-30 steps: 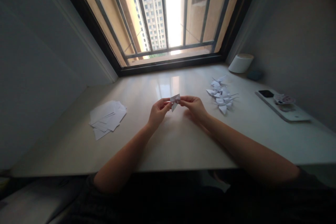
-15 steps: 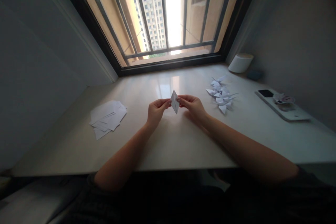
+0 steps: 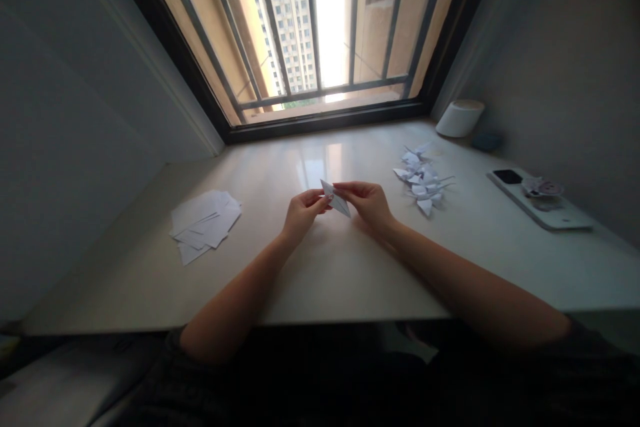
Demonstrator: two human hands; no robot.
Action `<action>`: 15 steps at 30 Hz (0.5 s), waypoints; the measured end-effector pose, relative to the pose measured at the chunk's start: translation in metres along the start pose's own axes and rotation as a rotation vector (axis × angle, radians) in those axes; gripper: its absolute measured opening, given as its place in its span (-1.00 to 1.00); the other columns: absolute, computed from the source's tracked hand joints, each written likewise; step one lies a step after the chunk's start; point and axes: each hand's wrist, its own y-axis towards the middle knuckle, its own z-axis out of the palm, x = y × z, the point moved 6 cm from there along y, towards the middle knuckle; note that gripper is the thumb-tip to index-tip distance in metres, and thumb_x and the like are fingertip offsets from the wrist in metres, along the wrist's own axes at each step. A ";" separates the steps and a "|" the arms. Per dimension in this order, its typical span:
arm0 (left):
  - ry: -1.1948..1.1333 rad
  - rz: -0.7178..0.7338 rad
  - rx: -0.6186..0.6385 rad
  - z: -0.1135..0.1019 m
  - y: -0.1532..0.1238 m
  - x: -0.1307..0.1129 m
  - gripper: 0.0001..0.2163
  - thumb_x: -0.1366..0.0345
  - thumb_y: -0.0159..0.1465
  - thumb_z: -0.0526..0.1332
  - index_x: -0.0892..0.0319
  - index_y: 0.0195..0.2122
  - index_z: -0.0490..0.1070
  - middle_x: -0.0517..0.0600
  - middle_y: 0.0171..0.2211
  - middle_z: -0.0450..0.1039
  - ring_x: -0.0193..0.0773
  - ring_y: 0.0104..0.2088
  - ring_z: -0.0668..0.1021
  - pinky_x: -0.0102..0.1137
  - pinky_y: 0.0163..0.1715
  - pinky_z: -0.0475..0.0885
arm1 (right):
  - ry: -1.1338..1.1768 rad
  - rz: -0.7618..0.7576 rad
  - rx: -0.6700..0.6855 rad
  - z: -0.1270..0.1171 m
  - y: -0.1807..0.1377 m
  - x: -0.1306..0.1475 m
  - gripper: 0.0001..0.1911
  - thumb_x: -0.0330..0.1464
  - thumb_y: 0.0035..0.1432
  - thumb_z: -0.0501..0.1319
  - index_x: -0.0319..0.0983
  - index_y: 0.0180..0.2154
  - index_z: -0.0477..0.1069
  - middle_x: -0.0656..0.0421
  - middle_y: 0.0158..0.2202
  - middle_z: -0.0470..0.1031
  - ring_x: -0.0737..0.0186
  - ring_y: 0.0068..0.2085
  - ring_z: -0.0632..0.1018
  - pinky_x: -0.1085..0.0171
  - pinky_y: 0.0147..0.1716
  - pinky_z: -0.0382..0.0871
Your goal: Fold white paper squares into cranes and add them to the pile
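Observation:
A small white folded paper piece (image 3: 335, 199) is held just above the middle of the pale table (image 3: 330, 273). My left hand (image 3: 301, 213) pinches its left side with thumb and fingers closed. My right hand (image 3: 367, 203) pinches its upper right side, fingers curled over it. The paper is a narrow diamond shape, tilted with its long axis running from upper left to lower right. Both forearms reach in from the near table edge.
A loose stack of white paper sheets (image 3: 204, 225) lies at the left. Several folded paper cranes (image 3: 420, 177) sit in a pile at the right. Further right are a white tablet with a phone (image 3: 539, 202) and a white cylinder (image 3: 459, 119) by the window.
The folded paper has been turned in my fingers: flat and wide at first, then upright, now slanted down to the right. My hands stay in nearly the same place.

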 end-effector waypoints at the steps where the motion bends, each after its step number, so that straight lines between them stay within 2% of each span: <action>1: 0.003 -0.006 -0.001 0.000 0.000 0.001 -0.66 0.08 0.03 0.37 0.22 -0.27 0.55 0.05 -0.40 0.58 -0.25 -0.40 0.57 -0.38 -0.34 0.40 | -0.061 -0.035 0.009 0.000 0.000 0.002 -0.73 -0.15 -0.04 0.35 -0.15 -0.30 0.60 0.12 -0.32 0.62 0.12 -0.31 0.58 0.14 -0.26 0.44; 6: -0.013 -0.022 0.006 0.000 -0.001 0.002 -0.66 0.06 0.00 0.38 0.21 -0.31 0.56 0.04 -0.42 0.58 -0.26 -0.42 0.56 -0.37 -0.34 0.41 | -0.278 -0.234 0.074 0.004 -0.002 0.014 -0.74 -0.15 0.09 0.25 -0.12 -0.23 0.59 0.14 -0.34 0.57 0.21 -0.33 0.53 0.25 -0.39 0.39; 10: -0.023 -0.030 0.011 0.001 -0.001 0.002 -0.67 0.05 -0.01 0.39 0.21 -0.35 0.57 0.03 -0.45 0.56 -0.28 -0.44 0.55 -0.36 -0.34 0.42 | -0.291 -0.274 0.123 0.005 -0.002 0.017 -0.73 -0.15 0.13 0.23 -0.11 -0.20 0.58 0.14 -0.34 0.54 0.24 -0.34 0.50 0.27 -0.41 0.38; 15: -0.039 -0.062 -0.030 -0.004 -0.001 0.004 -0.70 0.05 -0.01 0.39 0.19 -0.40 0.55 0.00 -0.47 0.54 -0.30 -0.42 0.54 -0.40 -0.34 0.41 | -0.284 -0.330 0.213 0.011 -0.005 0.019 -0.71 -0.18 0.18 0.17 -0.09 -0.12 0.54 0.12 -0.27 0.51 0.23 -0.26 0.51 0.24 -0.33 0.40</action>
